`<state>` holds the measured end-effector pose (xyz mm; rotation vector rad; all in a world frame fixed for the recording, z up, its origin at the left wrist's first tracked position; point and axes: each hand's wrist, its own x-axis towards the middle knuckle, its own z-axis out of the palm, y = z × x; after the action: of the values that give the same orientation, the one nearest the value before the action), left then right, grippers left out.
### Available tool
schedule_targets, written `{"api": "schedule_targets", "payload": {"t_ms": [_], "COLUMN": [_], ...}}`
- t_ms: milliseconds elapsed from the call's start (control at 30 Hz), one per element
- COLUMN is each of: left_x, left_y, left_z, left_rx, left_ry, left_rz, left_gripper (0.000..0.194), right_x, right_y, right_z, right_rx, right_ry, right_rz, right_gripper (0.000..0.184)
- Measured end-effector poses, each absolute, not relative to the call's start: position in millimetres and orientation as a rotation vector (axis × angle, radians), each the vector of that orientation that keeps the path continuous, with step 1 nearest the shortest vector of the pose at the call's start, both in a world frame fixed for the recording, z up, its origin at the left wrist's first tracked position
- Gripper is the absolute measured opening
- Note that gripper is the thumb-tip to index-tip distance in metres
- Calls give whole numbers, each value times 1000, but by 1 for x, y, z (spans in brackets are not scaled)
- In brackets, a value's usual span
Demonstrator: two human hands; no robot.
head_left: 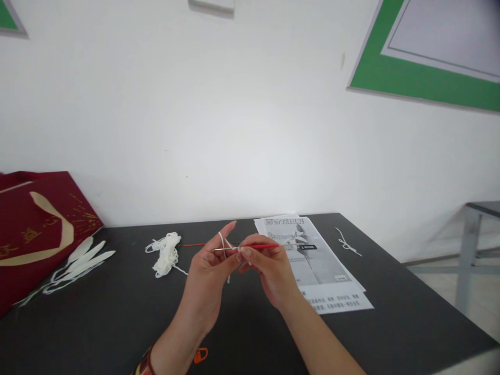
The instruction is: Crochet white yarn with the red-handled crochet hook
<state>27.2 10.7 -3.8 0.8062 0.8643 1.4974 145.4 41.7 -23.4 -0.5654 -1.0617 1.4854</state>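
My right hand (271, 265) is closed around a red crochet hook (263, 245), whose metal tip points left across my left hand. White yarn (221, 238) loops over the raised index finger of my left hand (207, 271), and its thumb and other fingers pinch the work beside the hook. The small piece at the fingertips is mostly hidden. From behind my left hand a strand runs to a loose bundle of white yarn (166, 255) on the table. A thin red stick (194, 245) shows just past that hand.
Printed sheets (324, 276) lie to the right, with a short knotted yarn piece (347, 244) beyond them. White leaf-shaped pieces (84, 260) rest by a dark red bag (42, 219) at left. An orange stitch marker (200, 355) lies near my left wrist on the black table (250, 333).
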Motion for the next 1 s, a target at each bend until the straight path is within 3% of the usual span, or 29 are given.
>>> {"api": "schedule_targets", "payload": {"t_ms": [600,833,1000], "left_x": [12,1,1], "left_y": [15,20,19], "left_z": [7,10,4], "left_rx": [1185,1403,1195], "left_ry": [926,1039,778], "left_rz": [1314,1255,1237], "left_gripper": [61,45,60], "right_x": [143,144,145], "right_y": [43,41,40], "right_z": [-30,-30,-28], "right_rx": [-490,-526,-491], "right_ry": [-1043,-1081,-1074], "right_rz": [1564,1544,1538], "right_gripper": [14,12,11]}}
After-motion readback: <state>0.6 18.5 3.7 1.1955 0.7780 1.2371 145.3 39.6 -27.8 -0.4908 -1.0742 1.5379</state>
